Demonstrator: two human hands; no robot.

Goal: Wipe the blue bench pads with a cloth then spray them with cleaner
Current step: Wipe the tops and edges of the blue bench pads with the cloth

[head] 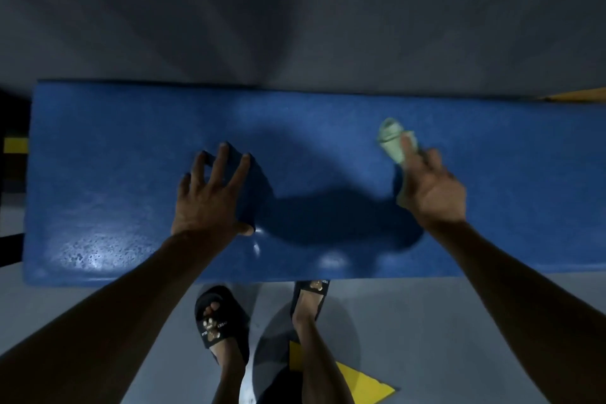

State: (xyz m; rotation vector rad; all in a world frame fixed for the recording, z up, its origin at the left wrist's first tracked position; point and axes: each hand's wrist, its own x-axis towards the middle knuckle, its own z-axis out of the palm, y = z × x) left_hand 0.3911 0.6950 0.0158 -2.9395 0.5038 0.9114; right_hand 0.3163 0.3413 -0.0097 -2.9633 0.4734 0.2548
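Blue pad: one long blue bench pad (328, 128) runs across the head view from left to right, its vinyl skin pebbled and catching glare along the near edge.
Left hand: the left hand (210, 197) lies palm down on the pad left of the middle, fingers (223, 161) straight and spread apart, thumb out to the side touching the surface; it holds nothing.
Right hand: the right hand (433, 190) is over the right part of the pad, well apart from the left one, and its fingers are curled around a cloth.
Cloth: the pale green cloth (392, 138) is bunched up and sticks out past the fingertips toward the far edge, and a strip of it shows below the palm; it is down at the pad's surface, though I cannot tell exactly how much of it touches.
Shadow: a dark shadow (328, 216) spreads on the pad between the two hands.
Forearms: both bare forearms reach in from the bottom corners.
Feet: two feet in black slides, the left slide (221, 318) and the right slide (310, 295), stand on the grey floor (98, 321) just beside the near edge of the pad, the right toes tucked under it.
Floor mark: a yellow triangular patch (364, 384) lies on the floor behind the right foot.
Left margin: a yellow and black part (14, 145) shows past the pad's left end, too dim to name.
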